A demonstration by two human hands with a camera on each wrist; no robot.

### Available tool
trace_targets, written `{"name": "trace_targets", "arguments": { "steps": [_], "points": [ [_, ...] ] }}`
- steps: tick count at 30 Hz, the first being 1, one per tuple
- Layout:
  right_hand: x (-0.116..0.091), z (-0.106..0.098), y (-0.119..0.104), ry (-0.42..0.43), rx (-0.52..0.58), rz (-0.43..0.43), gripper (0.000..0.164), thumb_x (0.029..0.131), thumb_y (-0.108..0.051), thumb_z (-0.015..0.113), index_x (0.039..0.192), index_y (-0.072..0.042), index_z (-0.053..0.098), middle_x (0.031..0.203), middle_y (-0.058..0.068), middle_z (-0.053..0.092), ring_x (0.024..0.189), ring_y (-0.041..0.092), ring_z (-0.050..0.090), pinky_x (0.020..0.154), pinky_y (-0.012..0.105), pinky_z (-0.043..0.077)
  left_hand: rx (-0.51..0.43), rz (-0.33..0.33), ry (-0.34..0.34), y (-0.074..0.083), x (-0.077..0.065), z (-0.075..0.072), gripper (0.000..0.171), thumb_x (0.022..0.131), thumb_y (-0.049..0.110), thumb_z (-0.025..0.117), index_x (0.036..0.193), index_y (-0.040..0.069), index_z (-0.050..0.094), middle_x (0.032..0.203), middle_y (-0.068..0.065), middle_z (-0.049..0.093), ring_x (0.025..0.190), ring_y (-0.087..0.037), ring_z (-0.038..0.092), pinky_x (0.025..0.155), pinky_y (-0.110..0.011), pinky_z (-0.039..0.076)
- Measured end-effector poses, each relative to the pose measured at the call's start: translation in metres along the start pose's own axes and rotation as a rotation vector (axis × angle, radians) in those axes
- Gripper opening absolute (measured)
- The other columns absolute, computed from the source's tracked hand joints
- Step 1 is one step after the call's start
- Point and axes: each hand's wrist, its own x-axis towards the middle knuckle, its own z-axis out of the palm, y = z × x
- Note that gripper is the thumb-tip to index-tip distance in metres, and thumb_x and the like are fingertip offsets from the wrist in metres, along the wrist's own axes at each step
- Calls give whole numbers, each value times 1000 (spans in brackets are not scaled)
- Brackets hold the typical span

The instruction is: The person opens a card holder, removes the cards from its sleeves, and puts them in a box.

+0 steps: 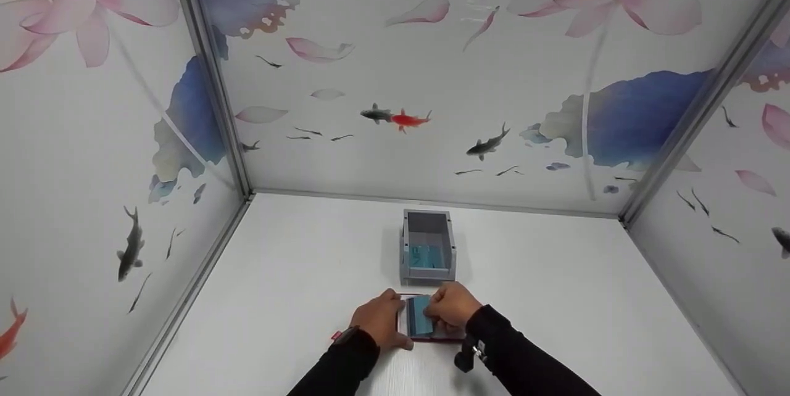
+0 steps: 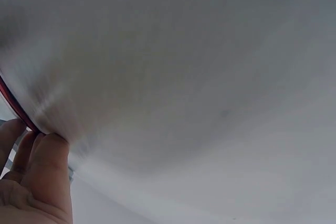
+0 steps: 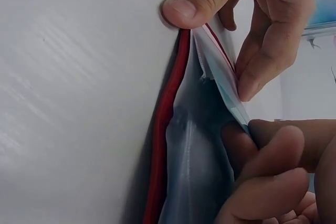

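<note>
A flat pouch with red edging (image 3: 164, 129) lies on the white table, its side gaping in the right wrist view. A flat blue card-like piece (image 1: 421, 316) shows at its middle in the head view. My left hand (image 1: 378, 317) grips the pouch's left end, thumb at the near edge and fingers at the far one. In the left wrist view the fingers (image 2: 47, 169) meet the red edge. My right hand (image 1: 453, 305) pinches the edge of the blue piece between thumb and fingers, one fingertip inside the gap.
A grey open box (image 1: 427, 275) stands just beyond the pouch, with a blue item (image 1: 426, 256) inside. Printed wall panels (image 1: 345, 161) enclose the table at the back and both sides. A small red tab (image 1: 336, 335) shows beside the left wrist.
</note>
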Motion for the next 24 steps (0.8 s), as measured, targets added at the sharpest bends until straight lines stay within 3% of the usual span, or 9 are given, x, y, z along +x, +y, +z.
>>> {"name": "trace_targets", "arguments": {
  "steps": [7, 20, 24],
  "points": [
    [-5, -10, -3, 28, -11, -24, 10, 92, -4, 83, 83, 0, 82, 57, -4, 67, 51, 7, 60, 52, 22, 48, 2, 8, -3, -2, 2, 2, 80, 73, 46, 109, 135, 7, 80, 134, -5, 72, 119, -26, 76, 104, -44, 63],
    [-13, -32, -18, 24, -40, -90, 16, 90, 2, 73, 74, 2, 76, 55, -2, 62, 47, 11, 57, 50, 27, 49, 16, 49, 5, -10, 7, 10, 68, 71, 48, 109, 121, 11, 81, 133, -4, 71, 118, -25, 76, 102, -42, 64],
    [-13, -39, -22, 30, -55, -111, 13, 91, 2, 73, 79, 2, 78, 57, -2, 64, 49, 12, 62, 50, 26, 52, 20, 45, -9, -8, 7, 8, 70, 72, 47, 109, 125, 10, 81, 134, -5, 72, 119, -26, 76, 104, -42, 63]
  ]
}}
